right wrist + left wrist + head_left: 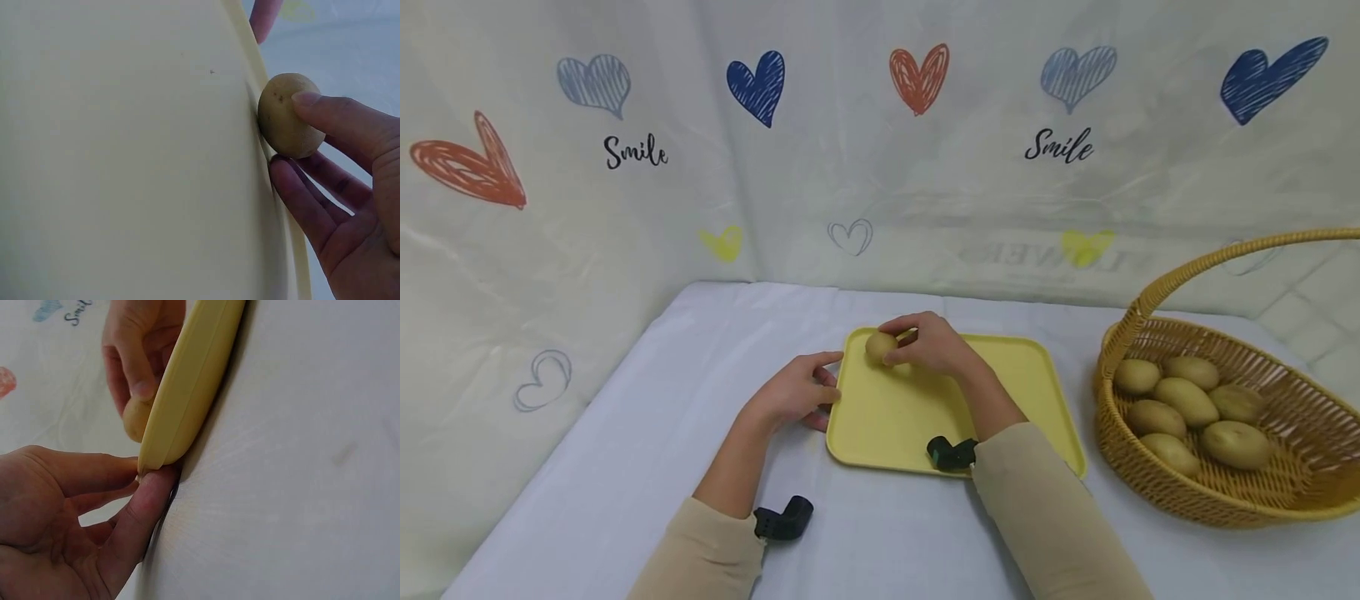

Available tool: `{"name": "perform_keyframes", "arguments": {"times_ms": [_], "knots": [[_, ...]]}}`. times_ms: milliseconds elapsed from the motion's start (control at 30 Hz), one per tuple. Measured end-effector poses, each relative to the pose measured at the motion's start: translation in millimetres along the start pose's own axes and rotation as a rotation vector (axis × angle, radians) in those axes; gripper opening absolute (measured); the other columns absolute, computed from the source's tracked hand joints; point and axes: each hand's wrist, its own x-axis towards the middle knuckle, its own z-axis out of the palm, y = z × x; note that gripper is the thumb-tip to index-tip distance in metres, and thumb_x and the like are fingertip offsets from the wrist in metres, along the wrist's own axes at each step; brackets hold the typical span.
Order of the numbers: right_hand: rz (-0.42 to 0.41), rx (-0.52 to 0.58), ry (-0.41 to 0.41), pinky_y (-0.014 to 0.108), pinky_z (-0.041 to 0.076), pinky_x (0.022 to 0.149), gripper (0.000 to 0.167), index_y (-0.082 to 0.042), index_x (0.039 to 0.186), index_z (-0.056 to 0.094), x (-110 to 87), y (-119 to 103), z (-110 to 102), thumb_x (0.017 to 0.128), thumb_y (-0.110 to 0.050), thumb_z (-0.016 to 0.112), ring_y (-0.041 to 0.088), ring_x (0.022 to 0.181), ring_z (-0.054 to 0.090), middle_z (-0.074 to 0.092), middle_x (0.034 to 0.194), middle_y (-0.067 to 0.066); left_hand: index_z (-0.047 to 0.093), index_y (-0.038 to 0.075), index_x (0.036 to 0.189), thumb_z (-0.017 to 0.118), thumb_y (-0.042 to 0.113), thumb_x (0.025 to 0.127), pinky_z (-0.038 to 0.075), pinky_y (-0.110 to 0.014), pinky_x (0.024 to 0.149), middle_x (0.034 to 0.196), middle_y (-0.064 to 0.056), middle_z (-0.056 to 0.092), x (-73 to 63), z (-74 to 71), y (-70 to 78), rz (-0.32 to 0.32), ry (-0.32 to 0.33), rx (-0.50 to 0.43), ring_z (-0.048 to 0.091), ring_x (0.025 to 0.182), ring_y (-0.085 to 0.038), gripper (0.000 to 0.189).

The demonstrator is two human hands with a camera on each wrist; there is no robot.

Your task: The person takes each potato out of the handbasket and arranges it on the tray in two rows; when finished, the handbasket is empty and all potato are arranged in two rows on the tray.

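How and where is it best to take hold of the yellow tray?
Probably grip the yellow tray at its two short sides, coming from outside, left and right. It is wide and shallow, and the wall slopes inward beneath the rim, so fingertips can likely support it from below. The left hand pinches the left edge.

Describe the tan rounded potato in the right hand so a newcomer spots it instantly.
Find the yellow rectangular tray on the white cloth. By its far left corner, the person's bare right hand pinches a tan rounded potato. It alone is outside the brown wicker basket, where the other potatoes lie.
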Motion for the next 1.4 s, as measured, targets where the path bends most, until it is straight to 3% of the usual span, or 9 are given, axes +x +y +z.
{"name": "perform_keyframes", "arguments": {"times_ms": [367, 933, 1400], "knots": [[-0.007, -0.006, 0.015, 0.033, 0.058, 0.087, 0.046, -0.012, 0.133, 0.071, -8.4, 0, -7, 0.088, -0.018, 0.082, 0.029, 0.112, 0.070, 0.069, 0.127, 0.012, 0.040, 0.013, 0.159, 0.062, -0.002, 0.096, 0.064, -0.035, 0.063, 0.116, -0.014, 0.055, 2.2, -0.5, -0.4, 0.015, -0.003, -0.006, 0.065, 0.087, -0.021, 0.069], [-0.040, 0.104, 0.023, 0.041, 0.063, 0.089, 0.046, -0.005, 0.134, 0.068, -28.4, 2, -26, 0.090, -0.016, 0.080, 0.030, 0.113, 0.070, 0.067, 0.131, 0.017, 0.039, 0.013, 0.160, 0.062, 0.001, 0.096, 0.064, -0.034, 0.064, 0.119, -0.013, 0.054, 2.2, 2.3, 0.4, 0.014, -0.001, 0.020, 0.064, 0.089, -0.021, 0.069], [-0.087, 0.091, 0.066, 0.038, 0.061, 0.091, 0.042, -0.014, 0.131, 0.071, -48.8, -8, -42, 0.090, -0.020, 0.080, 0.025, 0.109, 0.072, 0.069, 0.130, 0.020, 0.039, 0.014, 0.160, 0.063, 0.000, 0.096, 0.064, -0.035, 0.065, 0.119, -0.014, 0.054, 3.6, 3.6, -0.8, 0.010, 0.000, 0.007, 0.065, 0.089, -0.022, 0.069]]}}
